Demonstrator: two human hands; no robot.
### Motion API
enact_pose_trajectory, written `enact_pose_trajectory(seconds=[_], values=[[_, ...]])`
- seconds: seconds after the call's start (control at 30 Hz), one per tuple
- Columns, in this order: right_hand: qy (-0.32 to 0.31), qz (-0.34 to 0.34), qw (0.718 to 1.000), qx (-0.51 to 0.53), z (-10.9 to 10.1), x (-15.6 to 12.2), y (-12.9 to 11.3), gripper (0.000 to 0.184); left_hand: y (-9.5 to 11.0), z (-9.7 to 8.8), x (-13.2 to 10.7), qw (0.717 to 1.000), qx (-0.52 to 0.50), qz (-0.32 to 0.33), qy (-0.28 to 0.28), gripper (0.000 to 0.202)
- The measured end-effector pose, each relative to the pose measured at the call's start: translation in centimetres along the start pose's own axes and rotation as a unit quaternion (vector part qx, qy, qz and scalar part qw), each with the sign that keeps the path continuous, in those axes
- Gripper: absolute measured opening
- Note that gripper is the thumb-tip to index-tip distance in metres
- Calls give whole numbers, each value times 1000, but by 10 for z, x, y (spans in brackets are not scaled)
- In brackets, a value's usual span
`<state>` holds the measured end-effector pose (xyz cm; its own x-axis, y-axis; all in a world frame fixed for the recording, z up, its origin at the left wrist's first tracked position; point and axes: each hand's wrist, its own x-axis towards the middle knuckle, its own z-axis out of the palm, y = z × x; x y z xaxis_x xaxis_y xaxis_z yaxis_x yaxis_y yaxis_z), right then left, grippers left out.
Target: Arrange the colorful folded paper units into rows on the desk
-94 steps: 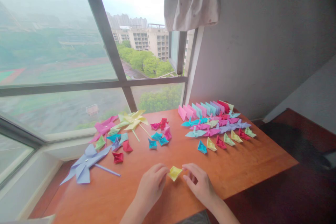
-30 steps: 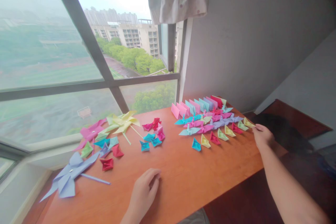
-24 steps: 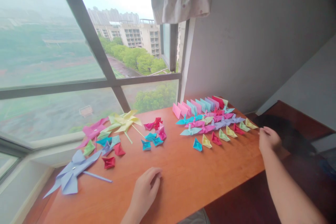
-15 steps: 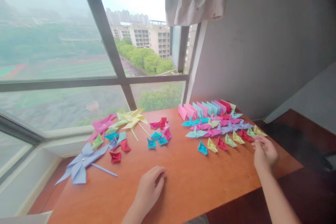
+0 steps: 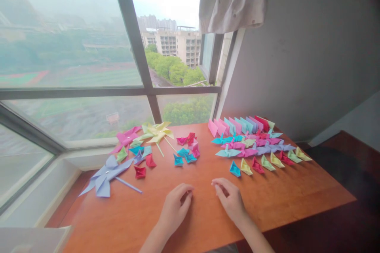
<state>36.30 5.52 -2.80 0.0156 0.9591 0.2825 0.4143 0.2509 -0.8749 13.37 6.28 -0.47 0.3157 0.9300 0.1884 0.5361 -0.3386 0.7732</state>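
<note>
My left hand (image 5: 177, 207) rests on the brown table, fingers curled in toward the thumb, nothing seen in it. Facing it across a small gap is my right hand (image 5: 230, 201), also curled and holding nothing visible. Beyond the right hand runs a row of folded paper boats, from a blue boat (image 5: 235, 169) to a yellow boat (image 5: 303, 155) at the right end. Past my left hand lies a cluster of pink and blue paper boats (image 5: 190, 157). Farther left are a red paper boat (image 5: 140, 172) and a lilac paper pinwheel (image 5: 107, 174).
Rows of paper cranes (image 5: 237, 145) lie behind the boats, with upright folded papers (image 5: 234, 126) at the back. Yellow (image 5: 158, 131) and pink (image 5: 129, 136) pinwheels lie near the window frame (image 5: 150, 91). The table's right edge (image 5: 353, 197) borders a dark floor.
My right hand has moved left, from beside the yellow boat at the row's right end to in front of me near the left hand. The view has shifted slightly.
</note>
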Motion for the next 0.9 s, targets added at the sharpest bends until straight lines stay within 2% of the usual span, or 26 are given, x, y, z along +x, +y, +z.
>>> enact_pose_trajectory(seconds=[0.2, 0.37, 0.5, 0.73, 0.9], values=[[19, 15, 1000, -7, 2, 0, 0, 29, 3, -13, 9, 999, 27, 18, 11, 26], [22, 3, 999, -31, 3, 2, -5, 29, -4, -33, 33, 990, 134, 1, 47, 24], [24, 0, 999, -32, 4, 2, -4, 27, -14, -44, 49, 972, 229, -36, 38, 24], [55, 39, 998, -9, 3, 0, 2, 28, -30, -38, 50, 965, 251, -71, 26, 18], [60, 29, 998, -14, 2, 2, -1, 28, -32, -38, 52, 966, 245, -79, 37, 24]])
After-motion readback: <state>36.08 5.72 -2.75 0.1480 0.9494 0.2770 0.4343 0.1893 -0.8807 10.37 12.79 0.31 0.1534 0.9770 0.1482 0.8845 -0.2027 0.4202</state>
